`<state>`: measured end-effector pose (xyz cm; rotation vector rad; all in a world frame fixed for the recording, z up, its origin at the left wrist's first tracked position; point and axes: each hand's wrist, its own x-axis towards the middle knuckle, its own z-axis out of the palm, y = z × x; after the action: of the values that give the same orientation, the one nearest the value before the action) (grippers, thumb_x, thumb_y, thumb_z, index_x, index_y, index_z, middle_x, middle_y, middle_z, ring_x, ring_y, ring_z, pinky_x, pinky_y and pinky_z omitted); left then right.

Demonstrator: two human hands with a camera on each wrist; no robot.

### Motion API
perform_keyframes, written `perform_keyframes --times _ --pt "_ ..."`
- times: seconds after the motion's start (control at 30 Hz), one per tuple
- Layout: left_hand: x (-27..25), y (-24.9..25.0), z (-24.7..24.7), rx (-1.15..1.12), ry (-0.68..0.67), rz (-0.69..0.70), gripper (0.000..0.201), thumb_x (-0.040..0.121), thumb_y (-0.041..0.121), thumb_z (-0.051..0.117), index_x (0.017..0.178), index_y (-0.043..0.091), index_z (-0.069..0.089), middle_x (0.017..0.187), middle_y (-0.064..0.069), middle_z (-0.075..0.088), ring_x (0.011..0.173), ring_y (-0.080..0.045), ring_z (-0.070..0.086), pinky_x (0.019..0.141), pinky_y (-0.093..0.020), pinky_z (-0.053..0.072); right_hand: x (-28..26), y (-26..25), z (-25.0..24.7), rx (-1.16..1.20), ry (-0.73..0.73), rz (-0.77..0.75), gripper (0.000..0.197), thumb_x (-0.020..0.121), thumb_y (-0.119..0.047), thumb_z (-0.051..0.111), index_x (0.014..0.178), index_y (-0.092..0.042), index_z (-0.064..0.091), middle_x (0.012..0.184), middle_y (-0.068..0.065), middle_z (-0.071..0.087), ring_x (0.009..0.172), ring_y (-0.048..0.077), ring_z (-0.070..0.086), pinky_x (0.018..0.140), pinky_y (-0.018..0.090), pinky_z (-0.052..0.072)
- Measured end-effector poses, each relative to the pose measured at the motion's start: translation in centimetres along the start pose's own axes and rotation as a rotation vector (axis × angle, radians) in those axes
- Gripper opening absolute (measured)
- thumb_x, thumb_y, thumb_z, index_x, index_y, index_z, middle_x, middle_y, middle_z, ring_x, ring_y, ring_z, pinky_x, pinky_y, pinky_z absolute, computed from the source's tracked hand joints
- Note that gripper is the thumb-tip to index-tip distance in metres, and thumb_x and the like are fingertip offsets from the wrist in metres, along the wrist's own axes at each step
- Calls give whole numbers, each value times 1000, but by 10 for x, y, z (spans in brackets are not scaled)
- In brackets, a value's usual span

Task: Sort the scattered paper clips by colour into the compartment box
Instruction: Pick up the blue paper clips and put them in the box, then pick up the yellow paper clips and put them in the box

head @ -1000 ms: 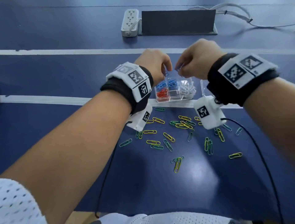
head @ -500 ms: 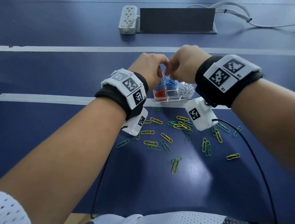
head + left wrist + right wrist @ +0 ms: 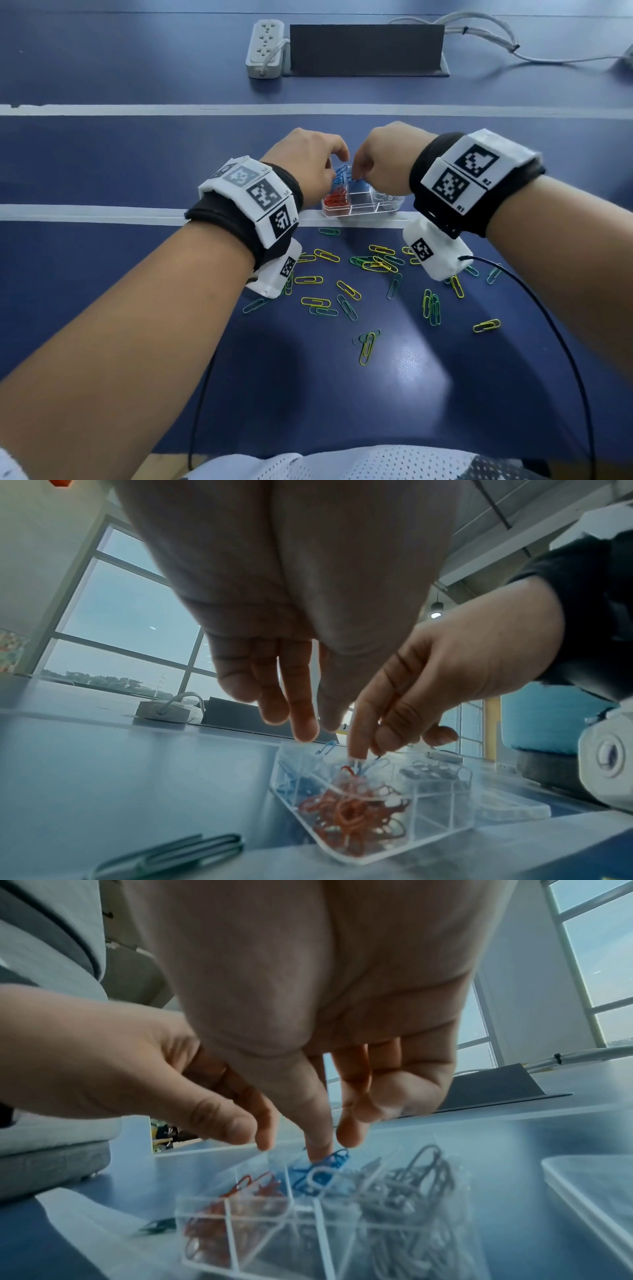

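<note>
I hover both hands over the compartment box (image 3: pixel 363 207): right hand (image 3: pixel 383 161), grip narrow, presses blue clips (image 3: pixel 322 1173) down; left hand (image 3: pixel 305 161) grip relaxed, empty, steadying nothing.

table (image 3: pixel 102 171): dark blue, white stripes | windows (image 3: pixel 130 620): tall, grey daylight | ceiling lamp (image 3: pixel 436 614): lit

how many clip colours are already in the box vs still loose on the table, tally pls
In the compartment box: 3 colours: red paper clips, blue paper clips, silver paper clips
Loose on the table: 2 colours: yellow paper clips, green paper clips
Total: 5 colours
</note>
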<state>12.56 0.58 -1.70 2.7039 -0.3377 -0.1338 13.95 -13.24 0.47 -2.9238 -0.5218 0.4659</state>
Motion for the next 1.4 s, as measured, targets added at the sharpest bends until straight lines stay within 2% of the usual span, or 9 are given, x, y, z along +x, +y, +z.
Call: perform_keyframes --times 0.2,0.4,0.5,0.6,0.87,1.0,1.17,1.3,1.4 --pt "-27 -11 -14 -33 -37 -21 11 85 20 62 94 22 68 76 5 60 75 -12 54 78 -21 43 -28 15 -5 119 113 -55 26 87 -14 53 102 -22 73 92 1 68 82 15 52 78 19 36" --pt "-55 -12 -12 21 -220 -76 5 78 26 72 82 25 72 64 13 57 61 -2 51 64 -18 42 -66 16 18 29 -28 -78 15 80 -21 64 88 -24 75 70 -7 61 76 15 57 63 19 41" --pt "-59 -4 -5 23 -243 -75 9 76 27 74 85 26 73 64 14 57 59 2 51 60 -18 41 -70 11 31 1 -55 -87 18 82 -23 64 96 -22 74 77 -3 63 78 17 53 69 20 39" --pt "-60 5 2 22 -250 -46 20 74 29 76 93 25 73 69 12 58 65 -7 53 71 -21 46 -68 9 38 -18 -41 -75 20 81 -16 60 95 -18 74 93 5 71 90 26 62 74 24 47" --pt "-61 18 13 109 -295 -18 11 73 25 76 83 20 76 62 9 58 72 -12 60 70 -25 51 -70 9 38 16 -18 -89 21 81 -14 53 90 -15 72 88 5 70 91 27 63 75 24 46" --pt "-63 18 11 115 -298 -1 7 76 23 71 78 18 75 58 12 55 68 -11 57 68 -24 50 -70 14 36 116 16 -27 33 88 -14 45 111 -23 67 94 2 66 96 24 59 75 21 36" --pt "-64 18 11 123 -285 16 8 74 17 64 68 21 65 56 13 51 64 -11 52 67 -26 51 -69 22 36 458 -61 69 29 83 -6 45 83 -25 67 64 0 66 51 4 58 52 8 45" --pt "-63 16 10 97 -276 -1 13 71 11 62 69 24 57 59 13 49 68 -14 53 68 -27 50 -70 27 37 721 -85 130 27 85 -1 46 86 -23 63 75 7 66 63 20 66 70 31 55" --pt "-63 15 11 62 -238 -15 14 75 11 58 81 23 62 61 14 46 73 -16 50 72 -26 48 -69 28 35 805 -87 186 29 86 -2 43 78 -19 65 67 7 57 57 20 58 60 27 52"
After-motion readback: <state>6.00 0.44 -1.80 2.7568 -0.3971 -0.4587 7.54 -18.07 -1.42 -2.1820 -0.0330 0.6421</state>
